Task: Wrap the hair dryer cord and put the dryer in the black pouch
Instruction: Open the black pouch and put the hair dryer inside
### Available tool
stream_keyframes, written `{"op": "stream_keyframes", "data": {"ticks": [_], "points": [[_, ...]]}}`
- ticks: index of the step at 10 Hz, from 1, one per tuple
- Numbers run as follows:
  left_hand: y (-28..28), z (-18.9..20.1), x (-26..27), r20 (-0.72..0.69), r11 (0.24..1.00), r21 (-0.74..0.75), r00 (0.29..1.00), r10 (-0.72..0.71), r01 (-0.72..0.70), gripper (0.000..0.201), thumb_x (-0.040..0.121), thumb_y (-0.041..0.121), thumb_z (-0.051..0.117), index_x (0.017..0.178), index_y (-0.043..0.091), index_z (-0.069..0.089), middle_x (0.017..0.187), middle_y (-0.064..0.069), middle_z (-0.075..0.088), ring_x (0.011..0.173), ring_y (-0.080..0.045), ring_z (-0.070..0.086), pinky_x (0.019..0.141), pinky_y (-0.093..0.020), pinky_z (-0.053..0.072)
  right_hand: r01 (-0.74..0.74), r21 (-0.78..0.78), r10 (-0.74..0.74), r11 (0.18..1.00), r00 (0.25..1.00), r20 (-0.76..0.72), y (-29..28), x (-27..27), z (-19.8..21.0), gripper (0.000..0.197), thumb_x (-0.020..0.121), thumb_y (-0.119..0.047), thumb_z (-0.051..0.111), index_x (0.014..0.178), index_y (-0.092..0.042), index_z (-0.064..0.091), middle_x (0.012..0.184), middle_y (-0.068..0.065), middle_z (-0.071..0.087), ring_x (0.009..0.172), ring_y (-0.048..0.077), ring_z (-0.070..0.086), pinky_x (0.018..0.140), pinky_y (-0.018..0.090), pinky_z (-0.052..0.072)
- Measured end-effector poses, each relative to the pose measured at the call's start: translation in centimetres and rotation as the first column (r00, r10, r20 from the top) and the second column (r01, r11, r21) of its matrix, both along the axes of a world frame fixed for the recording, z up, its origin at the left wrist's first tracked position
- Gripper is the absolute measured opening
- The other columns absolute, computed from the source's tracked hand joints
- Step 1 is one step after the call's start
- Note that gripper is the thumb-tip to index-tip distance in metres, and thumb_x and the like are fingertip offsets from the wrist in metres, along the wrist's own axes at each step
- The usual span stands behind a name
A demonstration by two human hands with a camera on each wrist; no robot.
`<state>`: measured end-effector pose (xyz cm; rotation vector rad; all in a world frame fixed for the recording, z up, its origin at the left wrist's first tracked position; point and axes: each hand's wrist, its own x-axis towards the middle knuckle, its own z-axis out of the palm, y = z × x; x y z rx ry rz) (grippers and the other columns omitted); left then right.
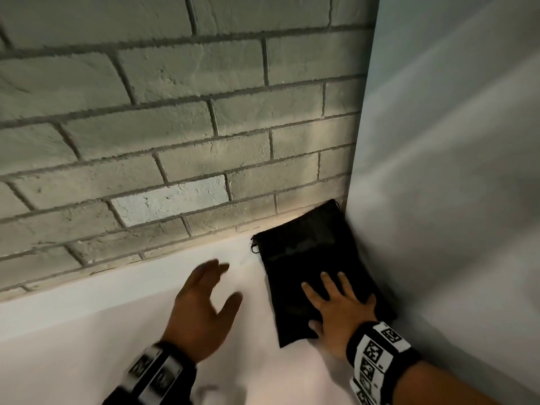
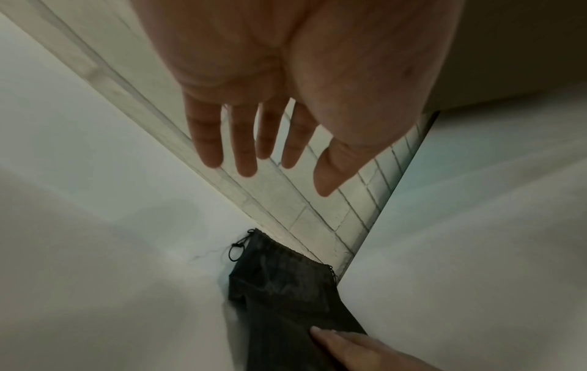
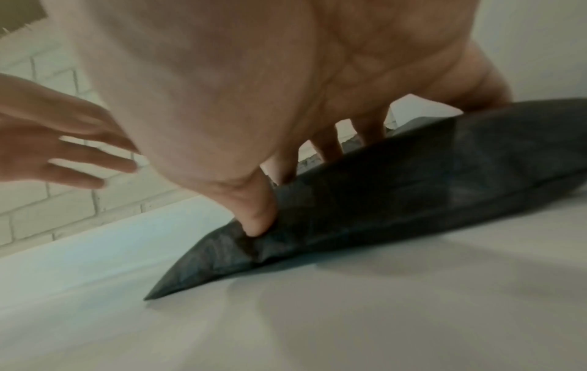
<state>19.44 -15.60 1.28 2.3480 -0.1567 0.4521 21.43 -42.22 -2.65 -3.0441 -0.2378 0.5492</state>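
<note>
Black fabric is filling the right corner of the white worktop [image 1: 87,361], where the black pouch [image 1: 304,252] is lying flat with its drawstring end toward the grey brick wall [image 1: 146,112] and its long side running along the pale side panel [image 1: 453,171]; a small loop of black drawstring cord [image 2: 236,252] is showing at the pouch's gathered top corner. The right hand [image 1: 340,309] is resting palm down on the near half of the pouch, its fingers [image 1: 327,283] lying spread and straight over the cloth; in the right wrist view the thumb [image 3: 257,215] is pressing into the fabric near the pouch's near corner, so the hand is pressing flat rather than gripping. The pouch is looking plump under that hand in the right wrist view, but what is inside it is hidden. The left hand [image 1: 201,308] is hovering above the bare worktop just left of the pouch, blurred, apart from it; its fingers [image 2: 244,140] are hanging straight and slightly spread in the left wrist view, released and holding nothing. Both wrists are wearing black bands with white patterned squares [image 1: 377,349]. The hair dryer itself is not visible in any of the views.
</note>
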Motion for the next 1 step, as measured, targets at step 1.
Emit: {"op": "stream_keyframes", "data": {"ticks": [1], "points": [[2.16, 0.70, -5.45, -0.028, 0.994, -0.107, 1.000, 0.003, -0.006, 0.042, 0.071, 0.028, 0.080, 0.108, 0.040, 0.066, 0.115, 0.016, 0.066, 0.095, 0.001, 0.065, 0.076, -0.022, 0.055, -0.007, 0.012, 0.007, 1.000, 1.000, 0.018, -0.27, -0.42, 0.34, 0.080, 0.085, -0.056, 0.044, 0.146, -0.050, -0.007, 0.164, -0.005, -0.013, 0.148, 0.030, -0.016, 0.108, 0.073, 0.003]]}}
